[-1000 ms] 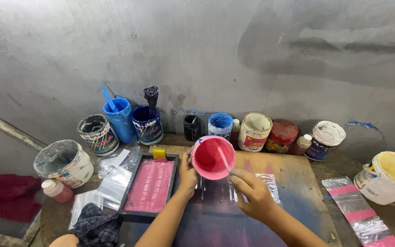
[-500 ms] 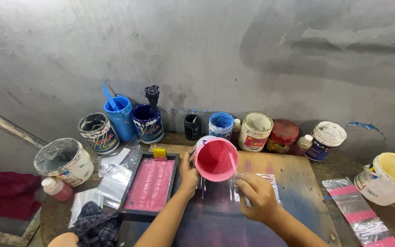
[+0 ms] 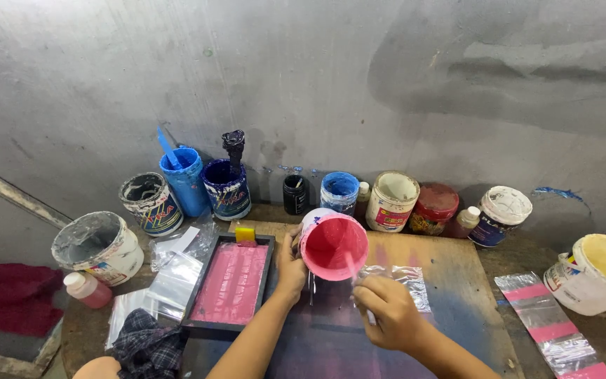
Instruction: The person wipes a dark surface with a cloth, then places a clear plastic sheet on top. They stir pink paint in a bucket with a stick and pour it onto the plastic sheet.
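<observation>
At the far left a grey-smeared white bucket [image 3: 99,247] stands near a small pink bottle [image 3: 87,289], with clear plastic bags [image 3: 170,281] lying beside them. Just right of those sits a black-framed printing screen [image 3: 229,283], its mesh stained pink, with a checked cloth [image 3: 145,345] at its near corner.

The left hand [image 3: 290,267] is wrapped around the side of the pink paint tub [image 3: 334,245], thumb and fingers curled tight against its wall, holding it tilted so the open mouth faces the camera. The tub hangs just above the near-middle of the wooden board [image 3: 457,281], its inside coated in wet pink paint.

The right hand [image 3: 387,312] is closed in a pinch on a thin pale stick [image 3: 353,270], whose tip reaches into the tub's lower rim. A clear plastic sheet [image 3: 405,281] lies under that hand.

Along the far wall runs a row of paint cans [image 3: 227,188]. At the far right stands a white bucket with a yellow inside [image 3: 601,272], near a pink-striped plastic strip [image 3: 548,324].
</observation>
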